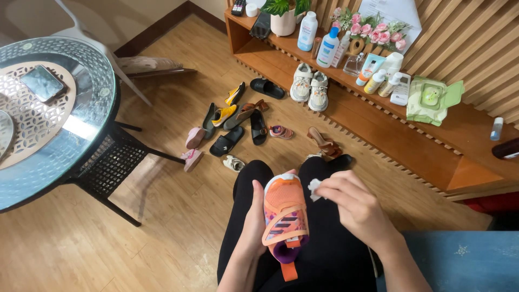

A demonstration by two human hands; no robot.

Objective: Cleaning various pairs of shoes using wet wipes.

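Observation:
A small orange child's shoe (284, 216) with purple lining and striped straps rests over my lap, toe pointing away from me. My left hand (254, 221) grips it along its left side. My right hand (351, 203) pinches a small white wipe (314, 189) against the shoe's right toe edge. My legs in black trousers (330, 249) lie beneath.
Several small shoes and sandals (238, 127) lie scattered on the wooden floor ahead. A low wooden shelf (411, 135) holds white sneakers (310, 86), bottles, flowers and a green wipe pack (432, 100). A round glass table (48, 113) with a phone (42, 83) stands left.

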